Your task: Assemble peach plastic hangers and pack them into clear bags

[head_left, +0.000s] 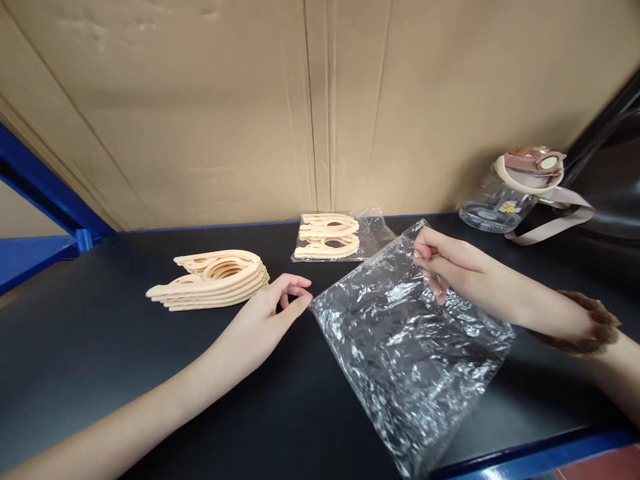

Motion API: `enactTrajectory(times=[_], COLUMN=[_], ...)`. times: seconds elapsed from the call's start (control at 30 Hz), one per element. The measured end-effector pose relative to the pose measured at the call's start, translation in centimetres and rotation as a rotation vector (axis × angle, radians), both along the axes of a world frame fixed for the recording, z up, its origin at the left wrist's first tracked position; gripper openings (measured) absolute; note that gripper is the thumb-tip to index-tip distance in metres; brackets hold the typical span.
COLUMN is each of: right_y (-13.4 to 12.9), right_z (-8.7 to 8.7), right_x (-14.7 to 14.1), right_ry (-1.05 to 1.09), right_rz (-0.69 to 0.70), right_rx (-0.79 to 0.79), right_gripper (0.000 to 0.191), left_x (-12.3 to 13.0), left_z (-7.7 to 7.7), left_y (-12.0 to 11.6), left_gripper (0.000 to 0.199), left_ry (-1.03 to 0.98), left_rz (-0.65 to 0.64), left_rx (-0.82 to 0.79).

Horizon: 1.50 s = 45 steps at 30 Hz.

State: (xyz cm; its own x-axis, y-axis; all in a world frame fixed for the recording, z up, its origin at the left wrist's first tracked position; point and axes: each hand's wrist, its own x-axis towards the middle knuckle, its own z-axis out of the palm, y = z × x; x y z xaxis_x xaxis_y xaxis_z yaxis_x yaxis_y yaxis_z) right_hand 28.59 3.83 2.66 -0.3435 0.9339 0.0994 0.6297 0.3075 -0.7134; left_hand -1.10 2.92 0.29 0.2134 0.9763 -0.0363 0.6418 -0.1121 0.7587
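A clear plastic bag (400, 347) hangs flat between my two hands, over the front of the black shelf. My left hand (273, 310) pinches one upper corner of it between thumb and forefinger. The opposite upper edge is gripped by the fingers of my right hand (447, 267), which has a brown fluffy band on the wrist. Just beyond my left hand lies a stack of cream folding hangers (220, 283), folded and piled flat on each other. More folded cream hangers (327, 237) lie inside another clear bag (373, 233) at the back.
A clear drinking bottle (505, 200) with a pinkish lid and a strap (560, 217) stands at the back right, beside a dark shiny object (610, 187). Cardboard (210, 113) closes off the back. A blue metal frame (40, 193) runs along the left.
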Motion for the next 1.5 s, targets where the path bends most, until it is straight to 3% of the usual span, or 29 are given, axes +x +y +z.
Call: enactTrajectory(times=[0.2, 0.3, 0.43, 0.57, 0.97, 1.27, 1.5], right_y=[-1.0, -0.9, -0.8, -0.6, 0.5, 1.0, 1.1], right_z=[0.7, 0.9, 0.9, 0.7, 0.5, -0.6, -0.3], right_x=[-1.0, -1.1, -1.2, -1.4, -0.1, -0.4, -0.3], right_ry=[-0.122, -0.199, -0.3, -0.339, -0.314, 0.128, 0.169], right_rz=[-0.036, -0.109, -0.193, -0.212, -0.216, -0.144, -0.085], right_rx=[0.25, 0.357, 0.467, 0.496, 0.414, 0.109, 0.077], right_gripper=[0.015, 0.013, 0.009, 0.009, 0.005, 0.026, 0.031], left_x=[0.2, 0.3, 0.3, 0.4, 0.1, 0.4, -0.2], left_z=[1.9, 2.1, 1.6, 1.4, 1.6, 1.4, 1.1], left_y=[-0.5, -0.7, -0.7, -0.7, -0.3, -0.5, 0.0], left_gripper=[0.035, 0.032, 0.021, 0.017, 0.019, 0.039, 0.036], left_ry=[-0.253, -0.345, -0.416, -0.394, -0.371, -0.591, -0.697], left_rz=[-0.055, -0.074, -0.141, -0.105, -0.069, -0.003, 0.139], left_rx=[-0.278, -0.352, -0.356, -0.304, -0.295, -0.276, -0.22])
